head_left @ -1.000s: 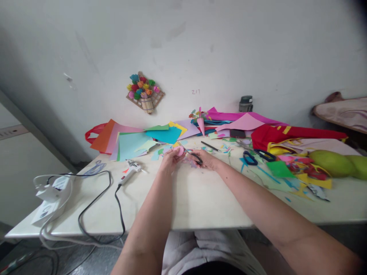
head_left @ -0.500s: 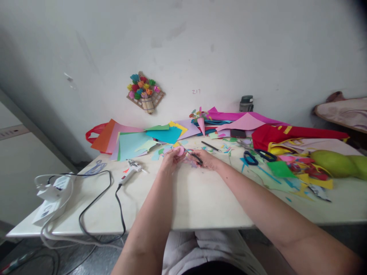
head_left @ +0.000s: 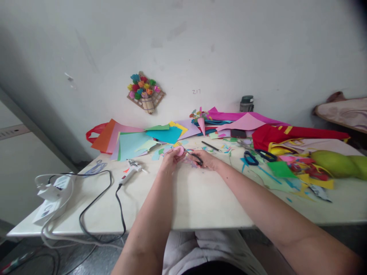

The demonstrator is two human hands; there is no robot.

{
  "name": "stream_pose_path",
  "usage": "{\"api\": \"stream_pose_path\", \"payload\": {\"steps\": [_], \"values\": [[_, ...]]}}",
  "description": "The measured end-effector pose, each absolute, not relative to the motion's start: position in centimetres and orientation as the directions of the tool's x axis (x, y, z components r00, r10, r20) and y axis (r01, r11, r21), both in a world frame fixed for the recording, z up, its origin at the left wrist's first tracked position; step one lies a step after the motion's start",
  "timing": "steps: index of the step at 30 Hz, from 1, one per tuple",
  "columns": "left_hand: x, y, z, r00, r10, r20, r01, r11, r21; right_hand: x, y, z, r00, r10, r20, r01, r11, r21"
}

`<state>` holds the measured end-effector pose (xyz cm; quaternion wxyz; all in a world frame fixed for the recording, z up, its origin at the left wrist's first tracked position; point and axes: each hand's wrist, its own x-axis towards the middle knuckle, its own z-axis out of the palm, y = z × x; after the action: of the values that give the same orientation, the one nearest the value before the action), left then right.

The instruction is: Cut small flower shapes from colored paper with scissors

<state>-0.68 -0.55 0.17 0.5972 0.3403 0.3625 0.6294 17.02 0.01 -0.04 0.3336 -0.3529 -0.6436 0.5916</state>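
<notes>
My left hand (head_left: 169, 159) pinches a small pink paper piece (head_left: 180, 151) just above the white table (head_left: 200, 198). My right hand (head_left: 207, 159) grips black-handled scissors (head_left: 194, 156), whose blades point up and left to the pink piece. Both hands meet at the middle of the table, among paper scraps.
A white glue gun (head_left: 129, 172) with a black cord (head_left: 94, 202) lies to the left. Coloured paper sheets (head_left: 134, 141) lie at the back. Blue scissors (head_left: 250, 158), a red bag (head_left: 286, 135) and green fruit (head_left: 334, 163) sit to the right. A paper flower basket (head_left: 145, 91) hangs on the wall.
</notes>
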Motion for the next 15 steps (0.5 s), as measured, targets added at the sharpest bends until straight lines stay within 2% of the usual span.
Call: {"api": "stream_pose_path", "payload": {"steps": [6,15], "values": [[-0.6,-0.53,0.09,-0.06,0.998,0.004,-0.502,-0.033,0.864,17.2,-0.27,0.16,-0.527,0.85,0.008,0.082,0.061,-0.995],[-0.91,-0.29,-0.17,-0.058,0.998,0.02,-0.487,-0.046,0.872,16.75,0.12,-0.03,-0.519,0.853,0.053,-0.02,0.05,-0.999]]}}
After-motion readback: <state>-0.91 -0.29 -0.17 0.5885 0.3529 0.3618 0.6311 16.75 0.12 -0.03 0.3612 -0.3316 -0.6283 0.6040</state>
